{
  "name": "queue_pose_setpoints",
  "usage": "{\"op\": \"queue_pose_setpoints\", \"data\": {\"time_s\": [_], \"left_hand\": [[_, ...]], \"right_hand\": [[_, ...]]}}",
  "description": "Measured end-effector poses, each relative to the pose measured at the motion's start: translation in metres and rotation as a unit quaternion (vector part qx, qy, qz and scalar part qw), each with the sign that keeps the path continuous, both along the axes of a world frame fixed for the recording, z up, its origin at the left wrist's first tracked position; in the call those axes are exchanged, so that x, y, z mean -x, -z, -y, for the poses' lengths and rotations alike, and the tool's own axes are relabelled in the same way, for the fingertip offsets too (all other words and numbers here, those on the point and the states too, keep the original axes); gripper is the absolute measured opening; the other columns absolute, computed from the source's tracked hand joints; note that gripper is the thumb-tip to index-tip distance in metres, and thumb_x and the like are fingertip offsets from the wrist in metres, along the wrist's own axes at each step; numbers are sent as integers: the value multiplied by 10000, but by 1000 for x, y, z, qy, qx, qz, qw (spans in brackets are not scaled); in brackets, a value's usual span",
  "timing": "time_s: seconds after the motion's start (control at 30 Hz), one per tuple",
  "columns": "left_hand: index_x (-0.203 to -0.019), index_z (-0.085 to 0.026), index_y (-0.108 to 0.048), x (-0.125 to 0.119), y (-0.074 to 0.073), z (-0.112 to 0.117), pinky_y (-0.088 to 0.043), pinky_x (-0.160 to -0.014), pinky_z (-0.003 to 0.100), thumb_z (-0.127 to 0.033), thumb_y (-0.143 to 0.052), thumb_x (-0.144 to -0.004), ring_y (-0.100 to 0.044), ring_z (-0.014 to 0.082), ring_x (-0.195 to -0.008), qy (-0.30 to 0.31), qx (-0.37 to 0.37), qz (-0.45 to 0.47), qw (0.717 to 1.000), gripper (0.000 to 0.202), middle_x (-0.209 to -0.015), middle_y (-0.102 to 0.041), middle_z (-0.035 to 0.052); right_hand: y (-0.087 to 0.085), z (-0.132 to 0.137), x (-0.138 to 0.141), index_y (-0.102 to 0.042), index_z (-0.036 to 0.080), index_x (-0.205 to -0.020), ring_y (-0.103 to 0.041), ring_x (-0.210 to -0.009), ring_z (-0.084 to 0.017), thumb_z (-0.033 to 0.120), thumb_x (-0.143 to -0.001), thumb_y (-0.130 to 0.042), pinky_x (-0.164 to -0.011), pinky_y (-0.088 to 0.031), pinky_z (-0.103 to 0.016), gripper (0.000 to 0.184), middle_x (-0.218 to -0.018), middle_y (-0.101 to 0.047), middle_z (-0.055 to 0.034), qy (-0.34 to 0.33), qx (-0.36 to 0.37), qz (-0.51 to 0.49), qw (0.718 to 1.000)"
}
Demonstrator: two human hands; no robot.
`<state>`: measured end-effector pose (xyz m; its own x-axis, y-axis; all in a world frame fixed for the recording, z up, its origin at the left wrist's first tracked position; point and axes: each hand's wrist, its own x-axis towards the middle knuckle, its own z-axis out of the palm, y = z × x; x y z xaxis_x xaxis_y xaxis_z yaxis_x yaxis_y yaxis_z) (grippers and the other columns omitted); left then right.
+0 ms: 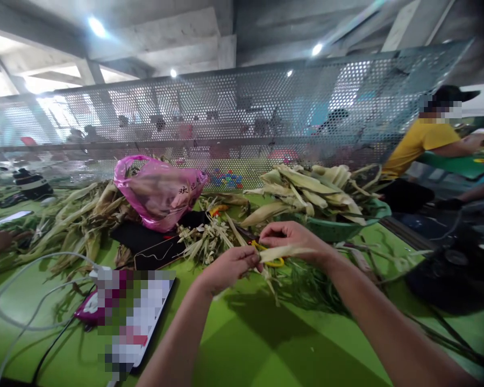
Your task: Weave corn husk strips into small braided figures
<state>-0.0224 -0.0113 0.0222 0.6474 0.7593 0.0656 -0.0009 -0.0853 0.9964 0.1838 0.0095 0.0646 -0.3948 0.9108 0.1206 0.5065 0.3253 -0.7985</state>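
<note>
My left hand (230, 267) and my right hand (293, 237) meet over the green table (242, 344). Both are closed in a pinch on one pale strip of corn husk (287, 251), the left at its near end, the right on top of it. Under the strip lie scissors with yellow handles (275, 262). A heap of cut husk pieces (204, 240) sits just beyond my left hand.
A green basin (339, 228) piled with husks stands at the back right. A pink plastic bag (161, 191) and a long husk heap (72, 217) lie left. A phone (133, 317) and white cable (28, 290) are near left. A perforated metal screen (242, 118) backs the table; a person in yellow (421, 140) sits at right.
</note>
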Motion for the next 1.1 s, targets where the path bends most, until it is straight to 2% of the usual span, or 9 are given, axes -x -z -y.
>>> {"op": "queue_pose_setpoints", "data": {"time_s": [0.13,0.27,0.37,0.5,0.63,0.7,0.83,0.93,1.1], "left_hand": [[-763,-152,-527,1,-2,-1,-174,-480,211,-435,-602,-792,-200,55,-485,-66,123,163,977,294,-603,-329,-62],[-741,-170,-492,0,3,-8,-181,-479,212,-344,-515,-819,-216,69,-481,-171,110,140,969,192,-582,-312,-68],[-688,-186,-431,-3,10,-14,-241,-517,220,-284,-487,-835,-302,87,-525,-243,47,68,967,185,-601,-368,-55],[-681,-195,-414,-5,19,-15,-301,-613,245,-228,-423,-873,-398,125,-638,-306,-162,-106,932,195,-668,-442,-20],[-748,-187,-530,-1,16,-10,-328,-663,274,-239,-391,-898,-466,163,-699,-276,-295,-243,882,211,-738,-515,31],[-788,-188,-598,0,12,-9,-344,-687,276,-246,-424,-888,-496,172,-735,-239,-310,-262,882,209,-786,-553,48],[-833,-193,-668,0,4,-6,-359,-707,253,-274,-506,-861,-502,158,-766,-138,-253,-165,943,183,-811,-571,34],[-858,-158,-655,-1,1,-3,-312,-590,220,-402,-506,-871,-406,108,-626,-113,-97,-21,989,286,-703,-488,-2],[-866,-149,-587,-2,1,-7,-223,-519,214,-475,-564,-813,-265,76,-539,-172,51,87,980,331,-631,-355,-55]], "right_hand": [[11,-3,10,-684,157,-754,-556,-625,-159,413,-757,-630,-590,-417,-262,262,-673,-642,-15,1,-6,-18,1000],[9,9,23,-711,179,-785,-576,-655,-166,354,-801,-597,-624,-416,-258,210,-688,-665,-1,-1,-78,59,995],[6,20,32,-721,202,-828,-599,-683,-163,274,-839,-559,-638,-403,-245,177,-742,-696,-11,-11,-152,128,980],[4,28,42,-724,221,-839,-620,-716,-166,195,-839,-547,-642,-397,-233,179,-794,-717,-34,-39,-203,178,962],[1,27,39,-715,215,-866,-620,-736,-159,199,-864,-521,-665,-405,-229,195,-833,-714,-31,-50,-198,156,966],[1,22,31,-707,205,-864,-609,-722,-157,236,-869,-522,-661,-405,-232,187,-810,-702,-22,-32,-185,134,973],[6,7,13,-686,181,-809,-575,-661,-155,345,-843,-550,-628,-417,-246,216,-713,-660,-5,17,-113,65,991],[17,-2,9,-671,167,-826,-574,-647,-163,393,-809,-574,-609,-441,-259,246,-711,-649,-9,33,-51,-26,998],[25,1,20,-689,188,-833,-607,-752,-187,362,-830,-562,-712,-458,-276,216,-785,-682,-17,27,-90,-2,996]]}}
